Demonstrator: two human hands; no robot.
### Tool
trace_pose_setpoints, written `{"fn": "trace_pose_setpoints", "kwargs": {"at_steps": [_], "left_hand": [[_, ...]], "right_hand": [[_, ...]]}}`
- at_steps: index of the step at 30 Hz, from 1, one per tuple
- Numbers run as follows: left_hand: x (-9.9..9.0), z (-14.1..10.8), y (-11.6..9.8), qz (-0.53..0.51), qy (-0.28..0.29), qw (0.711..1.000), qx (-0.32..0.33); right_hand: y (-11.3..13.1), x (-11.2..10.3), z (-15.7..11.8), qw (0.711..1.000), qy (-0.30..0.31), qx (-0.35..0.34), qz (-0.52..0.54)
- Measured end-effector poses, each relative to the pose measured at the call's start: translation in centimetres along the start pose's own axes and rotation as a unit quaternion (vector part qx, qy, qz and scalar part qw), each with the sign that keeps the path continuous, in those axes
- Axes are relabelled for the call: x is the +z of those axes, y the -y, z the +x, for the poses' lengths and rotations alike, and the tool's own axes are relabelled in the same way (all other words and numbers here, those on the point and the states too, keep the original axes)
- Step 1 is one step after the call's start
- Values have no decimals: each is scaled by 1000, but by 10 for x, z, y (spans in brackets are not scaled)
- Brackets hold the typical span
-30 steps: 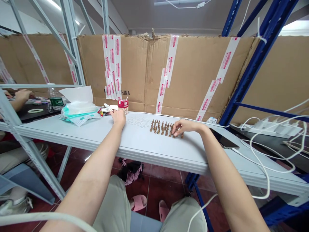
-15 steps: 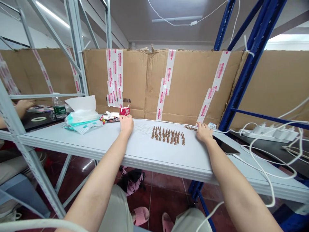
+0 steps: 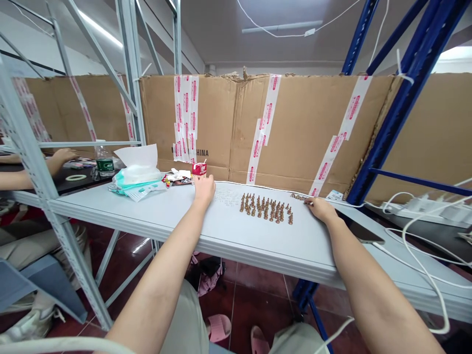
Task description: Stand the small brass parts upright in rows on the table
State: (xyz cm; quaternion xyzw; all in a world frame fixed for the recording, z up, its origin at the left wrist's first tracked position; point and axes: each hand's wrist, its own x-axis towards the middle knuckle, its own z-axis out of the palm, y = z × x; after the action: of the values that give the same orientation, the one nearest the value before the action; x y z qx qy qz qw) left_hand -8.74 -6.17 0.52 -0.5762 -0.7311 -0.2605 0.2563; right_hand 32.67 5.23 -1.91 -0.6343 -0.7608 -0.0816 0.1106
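My left hand (image 3: 205,189) rests on the table at the foot of a small red and white drink carton (image 3: 199,169). Its fingertips overlap the carton's lower part, and I cannot tell whether they grip it. My right hand (image 3: 321,209) is closed in a pinch at a small bronze-coloured figurine (image 3: 308,201), beside a low cluster of similar pieces (image 3: 298,196) lying near the back edge. Between my hands, several rows of upright bronze-coloured figurines (image 3: 266,209) stand on the white table (image 3: 236,236). Small clear pieces (image 3: 226,195) lie scattered just right of my left hand.
A tissue pack (image 3: 138,174) and wrappers (image 3: 179,177) lie at the left. A phone (image 3: 363,231) and white cables (image 3: 409,260) are at the right. Cardboard (image 3: 295,128) walls off the back. Another person's hand (image 3: 65,155) is at the far left table.
The view has turned slightly left, so things sit further right. My right hand's fingers have drawn together into a pinch beside the lying pieces. My left hand stays by the carton.
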Motion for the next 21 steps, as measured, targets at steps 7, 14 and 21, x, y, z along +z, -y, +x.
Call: {"fn": "trace_pose_setpoints", "kwargs": {"at_steps": [7,14,21], "left_hand": [[-10,2,-5,-1,-28,999,21],[-31,-16,-62,-45,-103,925,363],[-24,-24,-84,-20,-152,876,457]], "right_hand": [[32,-27,-13,992,-75,-45,95],[116,-64,-36,834,-15,-196,516],[156,-59,-56,774,80,-238,581]]}}
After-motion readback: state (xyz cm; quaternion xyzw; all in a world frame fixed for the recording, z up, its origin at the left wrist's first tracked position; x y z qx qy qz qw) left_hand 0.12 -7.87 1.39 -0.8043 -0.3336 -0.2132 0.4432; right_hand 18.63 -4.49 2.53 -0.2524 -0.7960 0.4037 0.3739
